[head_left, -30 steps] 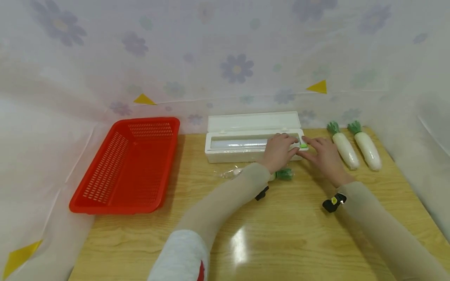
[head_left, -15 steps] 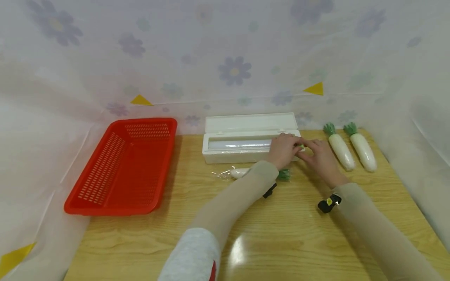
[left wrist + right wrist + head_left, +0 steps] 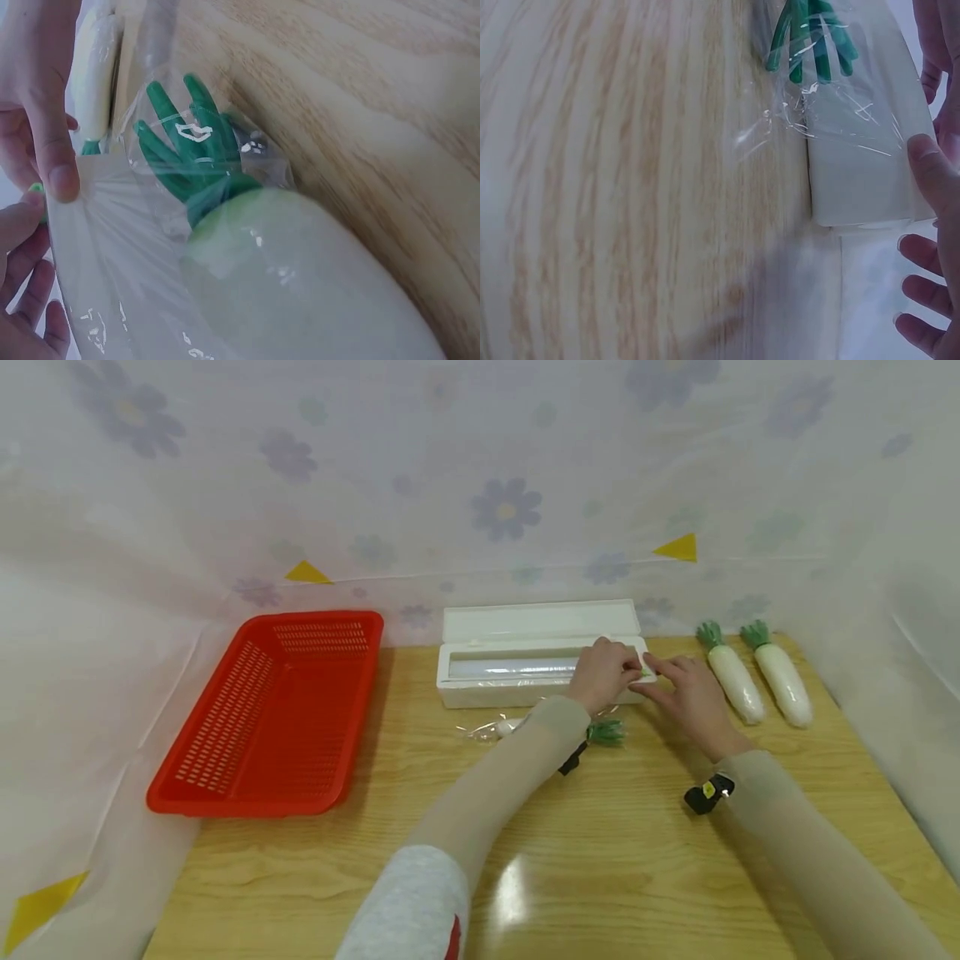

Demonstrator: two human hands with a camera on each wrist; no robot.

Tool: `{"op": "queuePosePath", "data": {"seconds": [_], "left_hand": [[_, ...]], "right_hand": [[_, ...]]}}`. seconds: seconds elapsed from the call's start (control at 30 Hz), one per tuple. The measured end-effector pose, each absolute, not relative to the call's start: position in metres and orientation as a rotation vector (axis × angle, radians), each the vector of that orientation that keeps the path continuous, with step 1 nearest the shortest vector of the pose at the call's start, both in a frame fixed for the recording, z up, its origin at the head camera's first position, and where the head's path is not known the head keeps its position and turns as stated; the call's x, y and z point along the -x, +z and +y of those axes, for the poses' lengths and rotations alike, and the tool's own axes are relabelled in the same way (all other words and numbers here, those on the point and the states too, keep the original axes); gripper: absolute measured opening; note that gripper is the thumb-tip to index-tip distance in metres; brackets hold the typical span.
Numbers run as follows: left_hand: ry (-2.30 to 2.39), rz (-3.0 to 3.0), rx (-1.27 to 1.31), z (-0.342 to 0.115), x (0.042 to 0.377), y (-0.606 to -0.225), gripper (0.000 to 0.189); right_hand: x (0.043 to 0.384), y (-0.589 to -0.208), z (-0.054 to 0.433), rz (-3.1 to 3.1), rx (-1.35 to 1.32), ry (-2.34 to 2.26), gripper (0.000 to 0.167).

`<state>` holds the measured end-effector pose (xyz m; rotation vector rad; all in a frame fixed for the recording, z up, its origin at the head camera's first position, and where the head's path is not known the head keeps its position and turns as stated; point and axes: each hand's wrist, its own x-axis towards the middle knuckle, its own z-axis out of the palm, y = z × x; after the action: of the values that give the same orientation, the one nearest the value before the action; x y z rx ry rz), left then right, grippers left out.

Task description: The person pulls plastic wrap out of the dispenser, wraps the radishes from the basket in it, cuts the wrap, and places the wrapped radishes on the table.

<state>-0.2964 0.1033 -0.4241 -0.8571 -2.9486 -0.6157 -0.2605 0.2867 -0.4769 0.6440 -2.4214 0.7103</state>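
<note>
A white cling film box (image 3: 487,695) stands at the back of the table with its lid raised and a roll (image 3: 517,667) inside. My left hand (image 3: 600,673) reaches over its right end and pinches a small green slide cutter (image 3: 39,201) at the edge. My right hand (image 3: 690,702) grips the same end, thumb against the front wall. A toy white radish (image 3: 300,277) with green leaves lies before the box, partly hidden in the head view by my left forearm. Clear film runs from the box front over this radish.
Two more wrapped white radishes (image 3: 737,685) (image 3: 783,685) lie to the right of my right hand. A red plastic basket (image 3: 360,693) stands on the left of the wooden table (image 3: 615,860). A flowered cloth (image 3: 420,510) hangs behind.
My left hand has shifted slightly right, and its fingers have come onto the green slide cutter, covering most of it. My right hand remains at the box end.
</note>
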Motion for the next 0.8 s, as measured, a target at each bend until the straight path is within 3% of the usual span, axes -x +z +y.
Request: {"op": "queuePosePath", "data": {"seconds": [0.8], "left_hand": [[-0.733,-2.975,0.945,0.031,0.306,-0.419,0.017]], "right_hand": [[0.26,-0.474,0.286,-2.463,-0.612,0.672,0.06]]}}
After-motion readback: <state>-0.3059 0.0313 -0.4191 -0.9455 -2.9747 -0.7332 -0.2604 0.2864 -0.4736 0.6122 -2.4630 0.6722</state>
